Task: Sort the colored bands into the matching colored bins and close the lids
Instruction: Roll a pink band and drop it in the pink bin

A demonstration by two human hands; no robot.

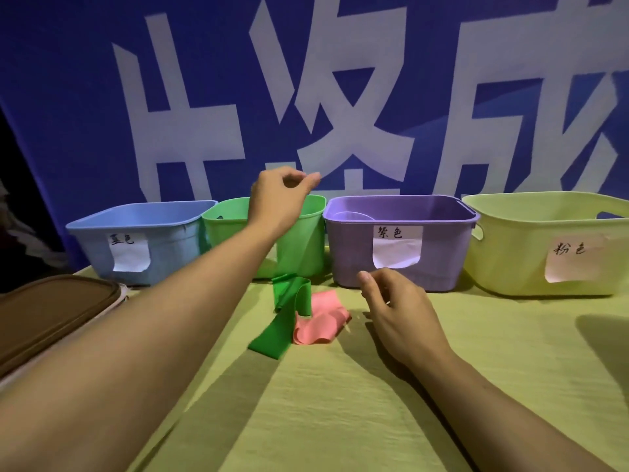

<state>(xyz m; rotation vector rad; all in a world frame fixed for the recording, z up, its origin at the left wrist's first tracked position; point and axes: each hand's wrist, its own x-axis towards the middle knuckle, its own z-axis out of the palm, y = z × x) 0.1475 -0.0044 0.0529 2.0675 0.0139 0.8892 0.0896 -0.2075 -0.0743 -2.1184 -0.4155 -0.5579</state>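
Four open bins stand in a row at the back: a blue bin [163,240], a green bin [223,229], a purple bin [446,253] and a pale yellow bin [510,247] with a paper label. My left hand [279,199] is raised over the green bin, thumb and forefinger pinched together. A green band [296,243] seems to hang from it down the bin's front, with its tail on the table. A pink band [320,318] lies crumpled beside that tail. My right hand [398,308] hovers just right of the pink band, fingers loosely curled, holding nothing.
A brown lid [51,311] lies at the table's left edge. The table is covered with a yellow-green cloth [374,403]. A blue banner with large white characters hangs behind the bins. Something pale and curved lies inside the purple bin.
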